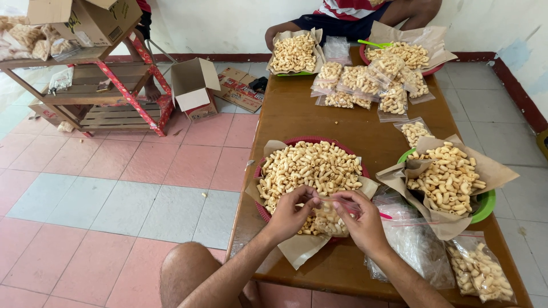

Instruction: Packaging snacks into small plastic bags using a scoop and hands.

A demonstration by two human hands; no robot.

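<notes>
Both hands are pinching the mouth of a small clear plastic bag [330, 217]: the left hand [292, 212] is closing thumb and fingers on the near-left edge of the opening, and the right hand [361, 219] is gripping the opposite edge, fingers curled shut on the film. The bag is hanging between them over the near rim of the red basket [261, 210], part-filled with pale tan, short curled snack pieces that are showing through the film.

That basket is sitting on the brown wooden table [319, 122], lined with brown paper and heaped with the same snack pieces [308, 165]. Just to its right a green basket [485, 205], also paper-lined, is holding another heap. Below it a stack of empty clear bags [411, 242] is lying beside the right forearm, and a filled bag [478, 272] is lying flat at the near-right corner. One more filled bag [413, 131] is lying alone mid-table.

Farther along, a cluster of filled clear bags [365, 85] is piling up in the middle of the far end, between two more paper-lined baskets, where another person in a striped shirt [348, 8] is sitting. On the pink tiled floor, an open white-lined cardboard box [194, 85] is standing beside flattened red-and-brown cartons [240, 91]. Another brown cardboard box [85, 20] is resting atop a wooden rack [114, 85] at the left.
</notes>
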